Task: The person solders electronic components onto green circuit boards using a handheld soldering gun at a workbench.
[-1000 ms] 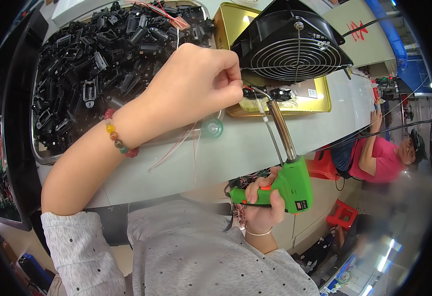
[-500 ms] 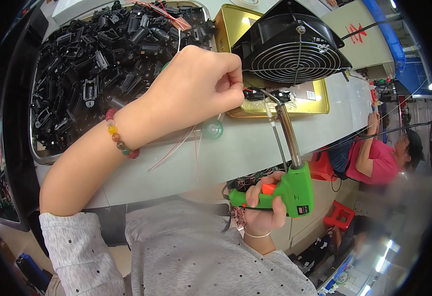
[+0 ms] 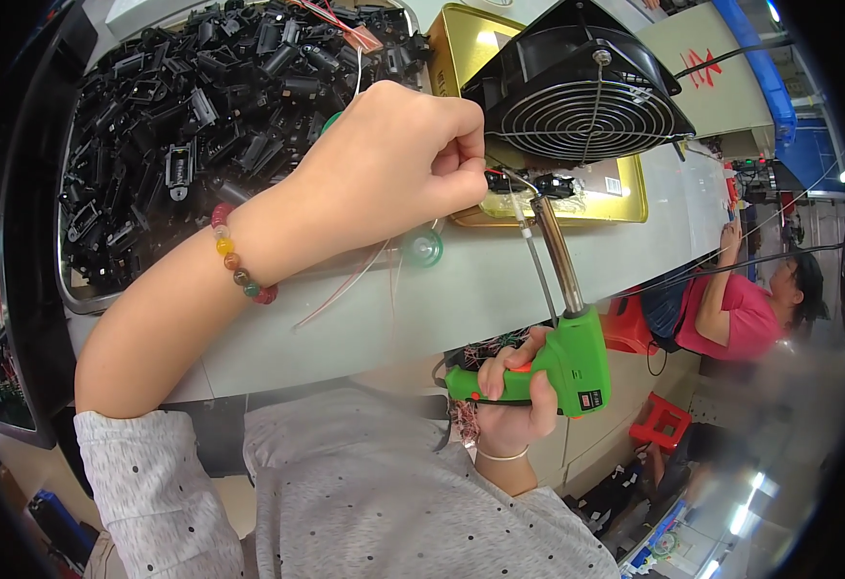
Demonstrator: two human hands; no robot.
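My left hand (image 3: pixel 393 159), wearing a beaded bracelet, pinches a thin wire (image 3: pixel 495 173) with a short red end showing beyond the fingertips. Just right of those fingers lies a small black battery holder (image 3: pixel 557 185) on a gold tin (image 3: pixel 625 209). My right hand (image 3: pixel 514 415) grips a green soldering gun (image 3: pixel 581 362), fingers around the handle and over the orange trigger. The gun's metal barrel points up, and its bent tip is close to the wire end by the holder. Whether tip and wire touch, I cannot tell. A thin feed tube runs alongside the barrel.
Behind the tin stands a black fan (image 3: pixel 586 125) with a wire guard. A metal tray (image 3: pixel 89 307) heaped with black battery holders (image 3: pixel 181 172) fills the back left. Loose wires (image 3: pixel 345 299) and a green-rimmed clear round piece (image 3: pixel 424 247) are below my left wrist. Another person (image 3: pixel 741 299) sits at right.
My left hand has shifted slightly right with the wire. The soldering gun has moved slightly up and left, and my right fingers now cover more of its trigger.
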